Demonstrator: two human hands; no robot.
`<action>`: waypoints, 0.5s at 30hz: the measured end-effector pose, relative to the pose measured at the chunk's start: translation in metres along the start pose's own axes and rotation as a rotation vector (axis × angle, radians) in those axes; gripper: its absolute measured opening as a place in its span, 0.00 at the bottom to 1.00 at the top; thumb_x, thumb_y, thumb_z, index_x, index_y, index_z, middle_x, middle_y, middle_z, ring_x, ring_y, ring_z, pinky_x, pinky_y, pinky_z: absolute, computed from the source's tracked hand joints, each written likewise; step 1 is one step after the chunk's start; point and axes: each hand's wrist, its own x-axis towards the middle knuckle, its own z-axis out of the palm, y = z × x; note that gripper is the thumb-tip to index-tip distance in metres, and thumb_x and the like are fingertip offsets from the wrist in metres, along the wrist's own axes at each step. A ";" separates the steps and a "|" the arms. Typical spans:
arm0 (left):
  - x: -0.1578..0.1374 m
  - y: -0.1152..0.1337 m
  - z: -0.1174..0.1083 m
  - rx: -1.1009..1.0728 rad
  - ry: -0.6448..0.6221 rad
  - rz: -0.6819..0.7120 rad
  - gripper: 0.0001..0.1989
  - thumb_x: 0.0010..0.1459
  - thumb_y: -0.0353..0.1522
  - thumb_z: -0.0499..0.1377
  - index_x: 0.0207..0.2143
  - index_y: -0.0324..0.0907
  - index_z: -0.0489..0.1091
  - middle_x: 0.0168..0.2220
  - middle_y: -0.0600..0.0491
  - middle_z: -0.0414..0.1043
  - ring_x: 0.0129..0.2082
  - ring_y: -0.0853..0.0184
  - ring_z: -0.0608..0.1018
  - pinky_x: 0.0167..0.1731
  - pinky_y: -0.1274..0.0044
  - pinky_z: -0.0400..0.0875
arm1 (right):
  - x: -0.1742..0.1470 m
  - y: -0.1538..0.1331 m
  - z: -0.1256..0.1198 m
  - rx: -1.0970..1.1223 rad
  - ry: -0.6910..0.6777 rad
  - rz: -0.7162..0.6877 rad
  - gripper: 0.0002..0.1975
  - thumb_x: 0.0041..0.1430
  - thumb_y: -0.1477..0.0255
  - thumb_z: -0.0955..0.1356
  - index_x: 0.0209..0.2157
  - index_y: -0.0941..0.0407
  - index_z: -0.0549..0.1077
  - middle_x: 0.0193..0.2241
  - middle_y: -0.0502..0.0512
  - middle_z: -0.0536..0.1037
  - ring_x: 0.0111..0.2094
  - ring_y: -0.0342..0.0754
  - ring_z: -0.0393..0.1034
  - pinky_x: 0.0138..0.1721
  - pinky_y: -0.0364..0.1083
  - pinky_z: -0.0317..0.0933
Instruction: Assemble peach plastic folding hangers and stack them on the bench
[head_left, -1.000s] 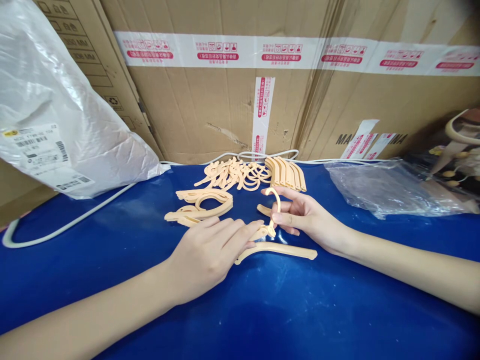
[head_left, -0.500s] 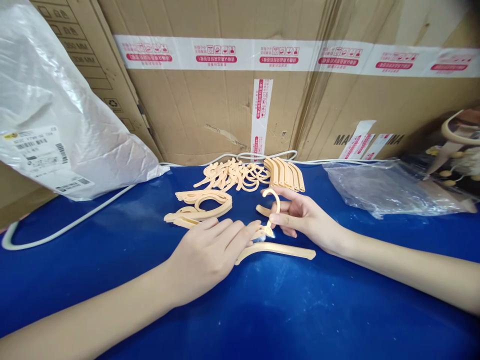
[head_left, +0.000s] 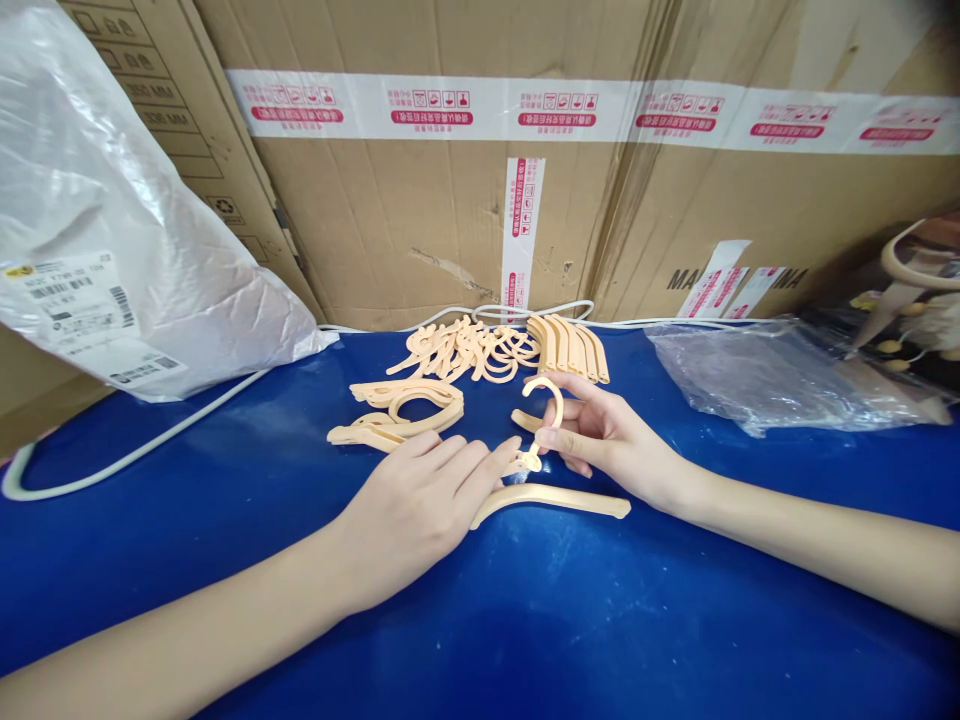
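Observation:
Between thumb and fingers, my right hand pinches a cream plastic hanger hook, its curved end up. The hook's lower end meets a cream hanger arm piece, mostly hidden under my left hand, whose fingers are closed around it. Just in front of both hands, a loose curved hanger arm lies on the blue table. Behind my right fingers the tip of another cream piece shows. Folded hangers lie beyond my left hand.
At the back are a pile of loose hooks and a row of stacked hanger arms. Large cardboard boxes stand behind. A white package is at left, a clear plastic bag at right, and a white cable crosses the left side.
The hook has turned slightly in my right fingers, so its lower end faces me more. My left hand has stayed almost still.

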 end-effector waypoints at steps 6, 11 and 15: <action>0.005 0.005 -0.008 -0.069 -0.025 0.038 0.19 0.65 0.25 0.44 0.57 0.33 0.59 0.30 0.52 0.72 0.28 0.67 0.72 0.29 0.74 0.67 | -0.006 0.001 0.007 -0.127 -0.093 -0.063 0.20 0.56 0.72 0.69 0.50 0.54 0.63 0.28 0.47 0.68 0.24 0.36 0.61 0.21 0.37 0.60; 0.007 0.010 -0.010 -0.065 -0.021 0.044 0.18 0.64 0.24 0.46 0.56 0.30 0.60 0.30 0.52 0.71 0.28 0.67 0.71 0.27 0.74 0.64 | -0.005 0.005 0.010 -0.095 -0.150 -0.059 0.18 0.58 0.74 0.66 0.50 0.53 0.61 0.28 0.46 0.68 0.22 0.36 0.62 0.22 0.37 0.61; 0.005 0.006 -0.005 -0.165 -0.061 -0.115 0.19 0.64 0.25 0.46 0.57 0.35 0.58 0.32 0.51 0.71 0.30 0.65 0.72 0.31 0.73 0.67 | 0.001 0.005 0.007 -0.008 -0.044 -0.023 0.21 0.55 0.68 0.70 0.48 0.54 0.60 0.27 0.45 0.68 0.19 0.35 0.62 0.16 0.36 0.57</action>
